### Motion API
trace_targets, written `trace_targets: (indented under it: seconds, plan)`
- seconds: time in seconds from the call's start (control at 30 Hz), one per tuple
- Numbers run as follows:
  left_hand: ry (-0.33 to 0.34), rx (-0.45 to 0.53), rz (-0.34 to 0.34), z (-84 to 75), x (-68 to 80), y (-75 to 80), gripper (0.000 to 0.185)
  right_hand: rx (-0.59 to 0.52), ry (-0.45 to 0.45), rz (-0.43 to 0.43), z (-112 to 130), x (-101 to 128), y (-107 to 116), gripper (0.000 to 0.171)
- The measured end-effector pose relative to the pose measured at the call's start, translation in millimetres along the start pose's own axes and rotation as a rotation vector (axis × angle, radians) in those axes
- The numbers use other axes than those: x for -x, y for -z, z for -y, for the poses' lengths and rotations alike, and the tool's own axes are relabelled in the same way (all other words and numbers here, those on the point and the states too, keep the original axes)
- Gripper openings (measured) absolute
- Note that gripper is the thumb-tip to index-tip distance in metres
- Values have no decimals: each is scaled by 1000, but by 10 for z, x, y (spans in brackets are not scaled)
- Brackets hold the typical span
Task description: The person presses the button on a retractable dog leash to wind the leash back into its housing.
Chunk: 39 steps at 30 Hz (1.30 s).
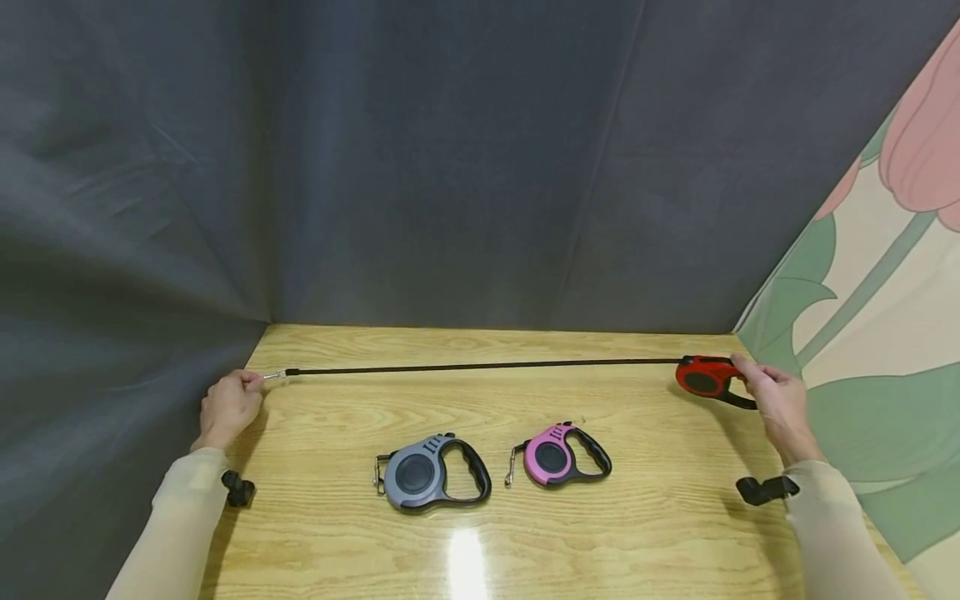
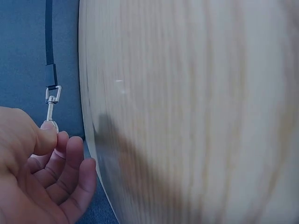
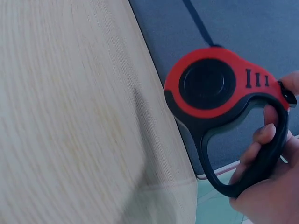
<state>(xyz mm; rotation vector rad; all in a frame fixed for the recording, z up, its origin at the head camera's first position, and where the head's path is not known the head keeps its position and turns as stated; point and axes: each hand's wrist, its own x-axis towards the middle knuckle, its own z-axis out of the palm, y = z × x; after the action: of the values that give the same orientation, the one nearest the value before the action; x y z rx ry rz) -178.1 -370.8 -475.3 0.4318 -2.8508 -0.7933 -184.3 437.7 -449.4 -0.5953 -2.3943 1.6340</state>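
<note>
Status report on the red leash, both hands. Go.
Left hand pinches the clip. Right hand grips the red leash by its handle. Strap stretched taut above the table. Grey leash and pink leash lie clear of it.

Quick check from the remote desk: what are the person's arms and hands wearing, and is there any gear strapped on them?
Both hands, the left hand and the right hand, are bare, with no gloves. Each arm wears a snug, pale beige long sleeve reaching to the wrist. A small black device sits at each wrist, one on the left and one on the right. No cables or markings show.
</note>
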Motion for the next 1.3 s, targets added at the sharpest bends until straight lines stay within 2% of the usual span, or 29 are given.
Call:
trace_targets:
  seconds: [0.13,0.4,0.87,1.07,1.3]
  plan:
    - [3,0,0,26,17,11,34,0,0,-5,-5,10,24,40]
    - [-32,7,6,54,-4,16,33,59,85,29,-30,46,60,39]
    - [-37,8,62,35,18,-5,37,56,140,90,-49,53,-58,40]
    - [-72,19,67,33,21,-14,35,103,192,154,-55,67,-87,38]
    - [-97,17,73,28,43,-29,38,196,276,195,-34,94,-159,48]
